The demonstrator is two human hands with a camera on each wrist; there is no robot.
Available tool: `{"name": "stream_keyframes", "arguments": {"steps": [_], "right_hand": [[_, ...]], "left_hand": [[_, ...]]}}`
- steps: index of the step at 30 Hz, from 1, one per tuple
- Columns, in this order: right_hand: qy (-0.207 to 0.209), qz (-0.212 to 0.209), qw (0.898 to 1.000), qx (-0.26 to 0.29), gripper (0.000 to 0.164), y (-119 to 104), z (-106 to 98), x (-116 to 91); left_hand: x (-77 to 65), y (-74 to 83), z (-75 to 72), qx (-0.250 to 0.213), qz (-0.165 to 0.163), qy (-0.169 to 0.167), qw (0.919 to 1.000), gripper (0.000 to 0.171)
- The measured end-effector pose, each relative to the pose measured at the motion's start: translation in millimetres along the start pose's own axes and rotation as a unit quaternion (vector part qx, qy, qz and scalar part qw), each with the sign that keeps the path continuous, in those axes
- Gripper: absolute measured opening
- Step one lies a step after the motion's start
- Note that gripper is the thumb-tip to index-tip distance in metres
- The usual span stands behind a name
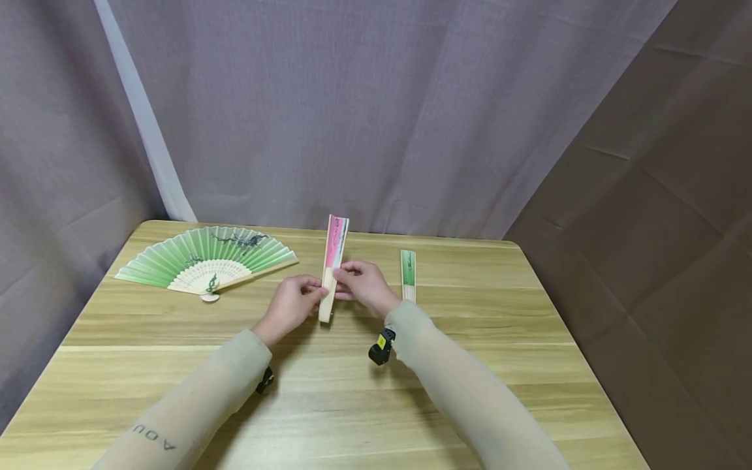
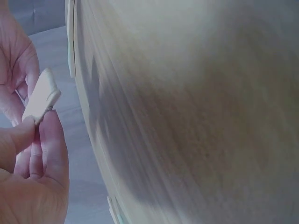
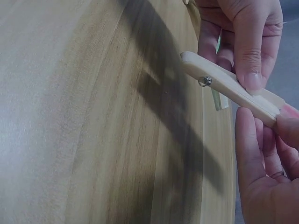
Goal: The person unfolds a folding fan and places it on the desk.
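Pink-and-cream folded wooden fan (image 1: 331, 257) points away, tilt unclear, pinched by left hand (image 1: 292, 302) nearer its metal rivet (image 3: 205, 81) and right hand (image 1: 367, 287) beyond.

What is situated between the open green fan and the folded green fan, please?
In the head view, the folded pink fan, held by the left hand and the right hand, appears between the open green fan and the folded green fan.

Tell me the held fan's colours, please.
The held fan is mostly pink above, pale cream below; best seen in the head view.
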State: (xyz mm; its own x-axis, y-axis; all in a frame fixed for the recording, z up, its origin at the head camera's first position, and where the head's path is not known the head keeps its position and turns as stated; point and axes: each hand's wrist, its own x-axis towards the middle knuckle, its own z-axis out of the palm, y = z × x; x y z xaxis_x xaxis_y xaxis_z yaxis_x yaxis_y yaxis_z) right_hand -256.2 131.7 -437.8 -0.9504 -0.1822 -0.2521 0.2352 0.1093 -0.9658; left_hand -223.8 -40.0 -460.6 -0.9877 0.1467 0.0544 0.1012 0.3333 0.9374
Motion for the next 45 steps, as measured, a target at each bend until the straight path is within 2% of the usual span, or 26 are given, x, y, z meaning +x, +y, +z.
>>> {"name": "stream_keyframes", "arguments": {"steps": [21, 32, 45], "right_hand": [[0.004, 0.014, 1.0, 0.021, 0.019, 5.3, 3.2, 0.0], [0.017, 0.025, 0.999, 0.016, 0.021, 7.6, -0.3, 0.3], [0.034, 0.021, 0.999, 0.014, 0.022, 4.6, -1.1, -1.0]], "left_hand": [[-5.2, -0.4, 1.5, -0.012, -0.012, 0.021, 0.9996, 0.016], [-6.4, -2.1, 4.8, -0.029, 0.013, 0.03, 0.999, 0.011], [-5.9, -1.8, 5.9, -0.038, 0.008, 0.033, 0.9987, 0.008]]}}
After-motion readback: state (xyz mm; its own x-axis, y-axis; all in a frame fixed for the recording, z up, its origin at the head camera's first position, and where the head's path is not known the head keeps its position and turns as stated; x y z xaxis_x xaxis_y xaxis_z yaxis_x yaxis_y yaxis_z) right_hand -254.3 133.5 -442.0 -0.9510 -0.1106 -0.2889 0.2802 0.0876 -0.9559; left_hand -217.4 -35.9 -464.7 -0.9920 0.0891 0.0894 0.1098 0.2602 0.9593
